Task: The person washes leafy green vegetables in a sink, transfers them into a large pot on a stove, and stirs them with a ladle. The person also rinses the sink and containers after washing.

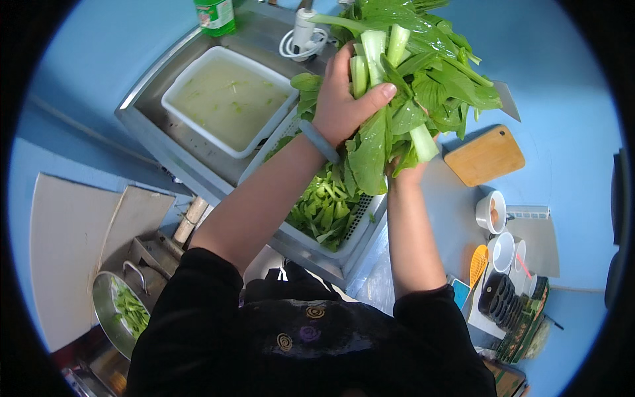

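Observation:
A large wet bunch of leafy greens (412, 89) with pale cut stalks is lifted between my two hands. My left hand (347, 97) grips it from the left side, thumb across the stalks. From below, my right hand (409, 171) supports the bunch; most of its fingers are hidden behind the leaves. Beneath my forearms stands a white perforated basket (297, 235) with more greens (322, 213) inside it. To its left, a white rectangular tub (166, 97) holds cloudy water (225, 99) with bits of leaf floating in it.
The tub sits in a steel sink (149, 106). A green bottle (216, 17) and a white corded appliance (303, 32) stand behind. At right are a wooden cutting board (486, 155), a bowl of eggs (488, 211) and an orange slotted spoon (478, 263). A metal pan (106, 302) with greens is lower left.

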Demonstrator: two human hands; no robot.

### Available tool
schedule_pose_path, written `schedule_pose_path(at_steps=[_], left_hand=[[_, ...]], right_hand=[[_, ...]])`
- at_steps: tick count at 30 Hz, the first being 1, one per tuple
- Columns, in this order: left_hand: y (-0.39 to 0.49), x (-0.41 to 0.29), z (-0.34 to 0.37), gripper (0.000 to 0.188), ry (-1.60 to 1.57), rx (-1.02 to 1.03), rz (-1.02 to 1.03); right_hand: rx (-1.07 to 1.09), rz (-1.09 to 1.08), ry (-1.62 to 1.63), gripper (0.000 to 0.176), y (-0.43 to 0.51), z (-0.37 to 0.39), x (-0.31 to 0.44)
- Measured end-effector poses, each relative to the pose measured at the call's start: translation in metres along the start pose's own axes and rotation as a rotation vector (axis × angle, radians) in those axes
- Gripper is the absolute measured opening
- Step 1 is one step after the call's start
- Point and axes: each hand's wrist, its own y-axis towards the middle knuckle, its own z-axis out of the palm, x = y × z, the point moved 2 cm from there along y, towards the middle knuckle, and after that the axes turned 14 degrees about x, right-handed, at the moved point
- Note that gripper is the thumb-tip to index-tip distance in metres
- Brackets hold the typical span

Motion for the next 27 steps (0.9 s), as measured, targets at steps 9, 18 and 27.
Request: schedule_pose_path(at_steps=[9, 18, 27], left_hand=[[-0.073, -0.088, -0.099, 0.083, 0.119, -0.24, 0.052], [-0.283, -0.278, -0.242, 0.089, 0.582, -0.665, 0.065], [-0.579, -0.398, -0.291, 0.087, 0.76, -1.201, 0.0]], right_hand=[[0.226, 0.142, 0.03, 0.029, -0.047, 0.113, -0.022], [0.69, 0.552, 0.683, 0.033, -0.216, 0.336, -0.082], [1.029, 1.091, 0.632, 0.035, -0.514, 0.479, -0.139]])
